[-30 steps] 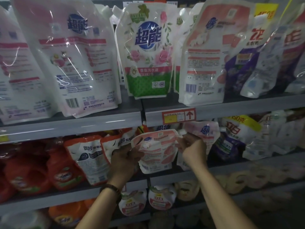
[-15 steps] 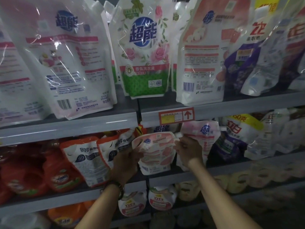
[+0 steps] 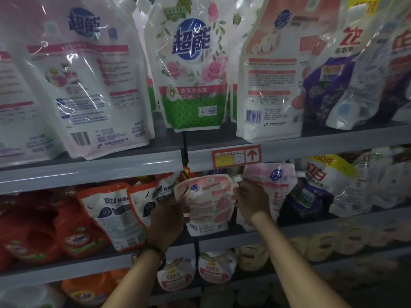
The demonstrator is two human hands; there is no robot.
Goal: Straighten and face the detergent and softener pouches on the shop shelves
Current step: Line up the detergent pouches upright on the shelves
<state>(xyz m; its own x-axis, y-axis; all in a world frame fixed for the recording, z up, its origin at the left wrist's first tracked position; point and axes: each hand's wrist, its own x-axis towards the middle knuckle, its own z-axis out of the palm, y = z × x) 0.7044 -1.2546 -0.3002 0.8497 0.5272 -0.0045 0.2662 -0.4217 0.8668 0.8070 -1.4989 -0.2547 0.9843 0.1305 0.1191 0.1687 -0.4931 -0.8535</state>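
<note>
A small pink and white pouch (image 3: 208, 205) stands on the middle shelf (image 3: 244, 237), its printed back facing me and its spout at the upper right. My left hand (image 3: 168, 218) grips its left edge. My right hand (image 3: 250, 202) grips its right edge just below the spout. Behind my right hand leans a second pink pouch (image 3: 274, 181) with a blue logo. On the top shelf (image 3: 93, 166) stand large pouches: a white and pink one (image 3: 89, 81) showing its back, a green rose one (image 3: 193, 70) facing front, and another back-facing one (image 3: 271, 81).
White and orange pouches (image 3: 115, 216) and red bottles (image 3: 75, 234) fill the middle shelf to the left. Purple and yellow-topped pouches (image 3: 320, 185) lean at the right. An orange price tag (image 3: 235, 155) sits on the upper shelf edge. Small pouches (image 3: 216, 266) stand on the shelf below.
The small pink pouch has been set more upright, its base down on the shelf. Both hands keep hold of its edges. My view has drifted slightly toward the shelves.
</note>
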